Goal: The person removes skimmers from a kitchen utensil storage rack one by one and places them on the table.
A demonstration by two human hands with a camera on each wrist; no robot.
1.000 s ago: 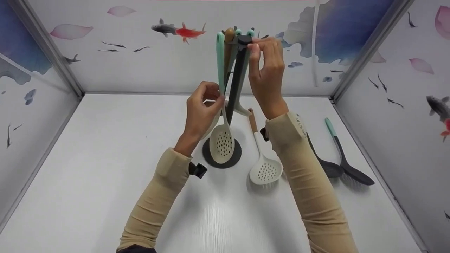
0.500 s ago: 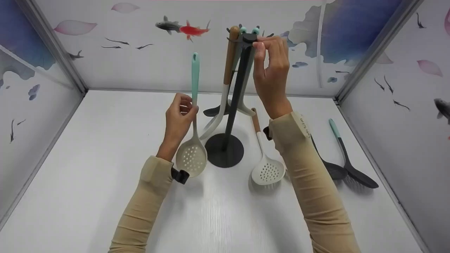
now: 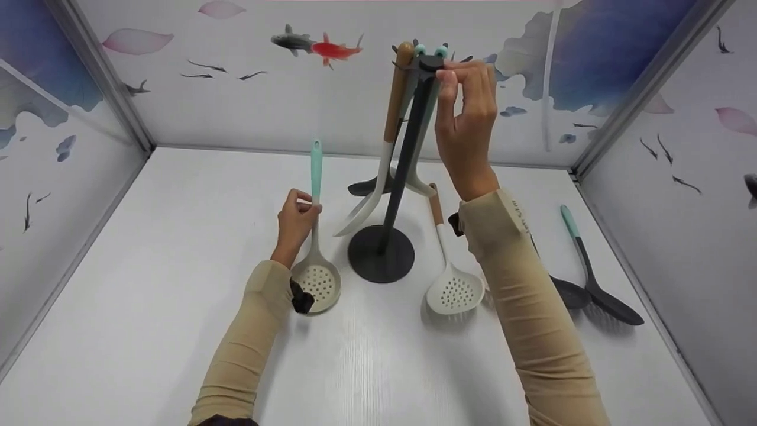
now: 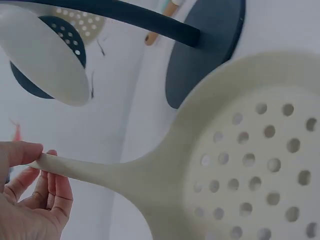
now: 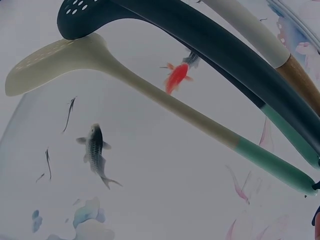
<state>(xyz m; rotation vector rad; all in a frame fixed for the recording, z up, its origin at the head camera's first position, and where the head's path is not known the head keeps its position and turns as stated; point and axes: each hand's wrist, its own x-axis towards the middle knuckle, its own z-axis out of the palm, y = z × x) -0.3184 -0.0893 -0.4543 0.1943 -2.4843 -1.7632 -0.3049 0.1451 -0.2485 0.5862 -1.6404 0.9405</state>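
Observation:
My left hand point(image 3: 295, 228) pinches a cream slotted skimmer point(image 3: 319, 284) between thumb and fingers, below its mint handle. The skimmer is left of a black utensil stand point(image 3: 410, 142), its handle end pointing up; whether its head touches the table cannot be told. In the left wrist view, the perforated head point(image 4: 250, 165) fills the right side. My right hand point(image 3: 470, 118) pinches the knob at the stand's top. From the stand hang a white utensil with a wooden handle point(image 3: 399, 94), a dark slotted one point(image 5: 80, 17) and a cream slotted one with a mint handle point(image 5: 175, 107).
A white slotted skimmer point(image 3: 455, 290) with a wooden handle lies right of the stand's round base point(image 3: 381, 260). Farther right lie two black utensils, a mint-handled one point(image 3: 609, 302) and another point(image 3: 571, 293) partly behind the right sleeve. Printed walls point(image 3: 236, 118) enclose the white table point(image 3: 195, 266).
The left hand has carried the cream skimmer left, away from the stand, and then lowered it. The right hand stays at the stand's top while the head view shifts slightly.

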